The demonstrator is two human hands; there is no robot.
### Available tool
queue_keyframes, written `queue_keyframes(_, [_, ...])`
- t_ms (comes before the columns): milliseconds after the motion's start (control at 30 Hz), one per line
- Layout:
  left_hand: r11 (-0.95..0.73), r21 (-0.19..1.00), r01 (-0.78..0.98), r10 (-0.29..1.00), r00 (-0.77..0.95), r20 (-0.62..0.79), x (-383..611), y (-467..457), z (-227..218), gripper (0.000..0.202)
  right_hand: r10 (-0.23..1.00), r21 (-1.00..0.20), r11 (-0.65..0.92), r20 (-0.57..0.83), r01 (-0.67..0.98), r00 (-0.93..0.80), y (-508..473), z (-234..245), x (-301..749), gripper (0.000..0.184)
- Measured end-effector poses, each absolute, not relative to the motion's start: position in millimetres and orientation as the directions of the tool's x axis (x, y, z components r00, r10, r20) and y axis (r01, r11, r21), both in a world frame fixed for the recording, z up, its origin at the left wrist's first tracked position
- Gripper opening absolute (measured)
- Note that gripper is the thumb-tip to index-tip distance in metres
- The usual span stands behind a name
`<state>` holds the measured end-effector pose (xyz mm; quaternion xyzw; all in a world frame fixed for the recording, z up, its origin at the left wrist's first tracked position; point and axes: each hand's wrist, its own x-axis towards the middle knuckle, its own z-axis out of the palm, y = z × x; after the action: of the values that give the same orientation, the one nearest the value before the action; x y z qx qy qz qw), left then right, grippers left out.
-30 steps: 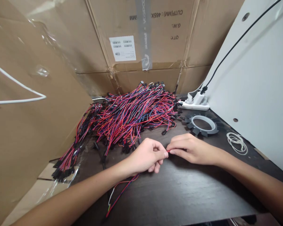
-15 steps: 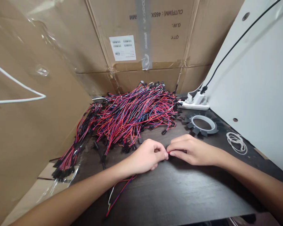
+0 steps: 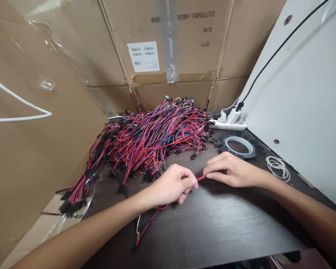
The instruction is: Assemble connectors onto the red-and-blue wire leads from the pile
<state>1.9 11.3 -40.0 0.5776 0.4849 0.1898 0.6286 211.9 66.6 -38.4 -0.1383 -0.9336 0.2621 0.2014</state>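
Note:
My left hand (image 3: 173, 184) is closed in a loose fist over a thin wire lead (image 3: 202, 177) on the dark tabletop (image 3: 212, 228). My right hand (image 3: 232, 170) pinches the same red wire just to the right, so a short red stretch shows between the two hands. The lead's red, blue and white tail (image 3: 145, 226) trails out under my left wrist toward the near edge. Just behind the hands lies a big heap of red, blue and black wire leads (image 3: 159, 136) with black connectors.
Cardboard boxes (image 3: 168, 56) wall in the back and left. A white panel (image 3: 305, 93) with a black cable stands at the right, a white power strip (image 3: 232, 121) at its foot. A grey toothed ring (image 3: 236, 145) and white bands (image 3: 278, 166) lie at the right. A wire bundle (image 3: 78, 190) lies in plastic at the left.
My hands have drawn slightly apart, exposing a short length of red wire between them. The tail under my left wrist has shifted a little.

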Motion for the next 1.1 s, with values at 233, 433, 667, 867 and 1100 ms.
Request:
queue_keyframes(233, [0.310, 0.906, 0.290, 0.781, 0.465, -0.416, -0.3, 11.3, -36.3, 0.019, 0.394, -0.517, 0.836, 0.336, 0.182, -0.856, 71.2, -34.8, 219.4, 0.021])
queue_keyframes(433, [0.372, 0.905, 0.208, 0.746, 0.513, -0.424, -0.6, 10.0, -37.9, 0.019, 0.373, -0.571, 0.808, 0.306, 0.145, -0.876, 71.6, -39.5, 218.0, 0.018])
queue_keyframes(667, [0.448, 0.889, 0.092, 0.731, 0.536, -0.423, 1.7, 9.6, -36.5, 0.014, 0.360, -0.562, 0.816, 0.317, 0.132, -0.878, 72.6, -38.4, 218.5, 0.020])
queue_keyframes(867, [0.356, 0.920, 0.164, 0.753, 0.533, -0.387, 2.2, 9.6, -39.8, 0.021, 0.363, -0.553, 0.820, 0.303, 0.148, -0.881, 71.6, -37.8, 217.5, 0.023])
queue_keyframes(1100, [0.060, 0.867, 0.495, 0.826, 0.463, -0.322, 3.9, 4.4, -35.7, 0.026, 0.367, -0.542, 0.826, 0.304, 0.157, -0.879, 67.1, -35.5, 213.7, 0.024])
